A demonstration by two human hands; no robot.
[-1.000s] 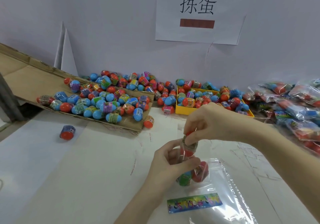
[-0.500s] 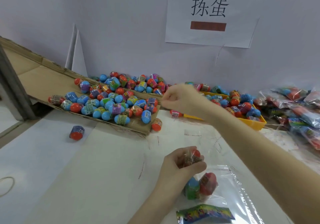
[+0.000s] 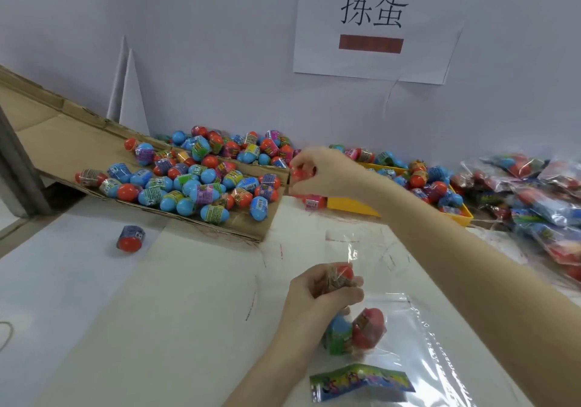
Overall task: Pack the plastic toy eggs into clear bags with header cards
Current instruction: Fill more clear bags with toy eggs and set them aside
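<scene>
My left hand grips the mouth of a clear bag lying on the table, with a red-topped egg held inside its fingers through the plastic. Two more eggs, a blue-green one and a red one, sit inside the bag. A colourful header card lies at the bag's near end. My right hand reaches far forward and pinches a red egg at the edge of the egg pile.
Loose eggs cover a cardboard ramp at the left and fill a yellow tray behind. Filled bags are stacked at the right. A lone red-blue egg lies on the white table. A paper sign hangs on the wall.
My right hand left the bag's mouth, reached forward to the pile and took hold of a red egg. My left hand kept its grip on the bag with the egg pushed in.
</scene>
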